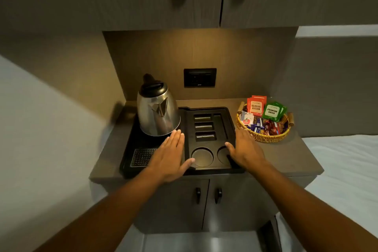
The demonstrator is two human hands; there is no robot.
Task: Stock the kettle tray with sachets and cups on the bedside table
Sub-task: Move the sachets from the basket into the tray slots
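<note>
On the bedside table (286,155), the left hand (171,153) and right hand (244,149) lie flat, spread and holding nothing, on the unstocked kettle tray (206,112), probably steadying it, sachets (263,108) waiting in the basket (266,137) alongside.

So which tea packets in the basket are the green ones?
The green packets marked Premium Green stand at the back right of the wicker basket. The red-orange packets beside them, to the left, say Classic Assam.
</note>
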